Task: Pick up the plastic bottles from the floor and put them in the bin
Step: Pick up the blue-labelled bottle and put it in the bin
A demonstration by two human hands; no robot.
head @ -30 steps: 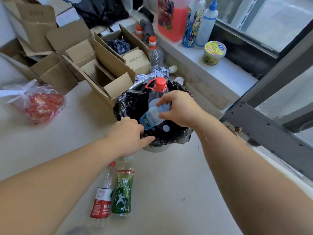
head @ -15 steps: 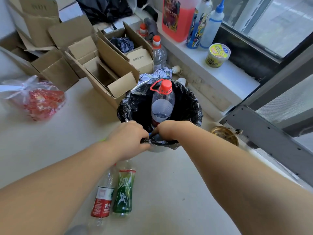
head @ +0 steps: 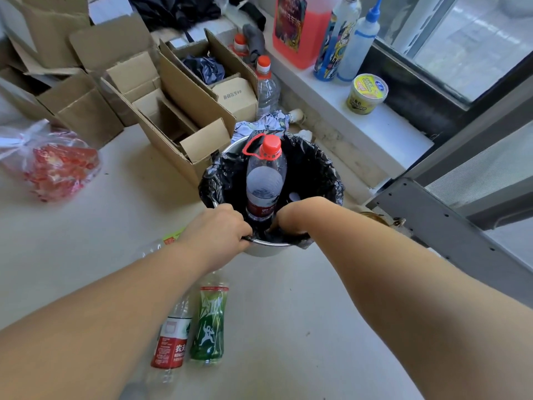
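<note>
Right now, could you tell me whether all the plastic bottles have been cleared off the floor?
No, a red-labelled bottle and a green-labelled bottle lie side by side on the floor in front of the bin.

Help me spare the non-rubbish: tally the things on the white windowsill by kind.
Square jug of red liquid: 1
Tall plastic squeeze bottles: 2
Round yellow tub: 1
Total: 4
</note>
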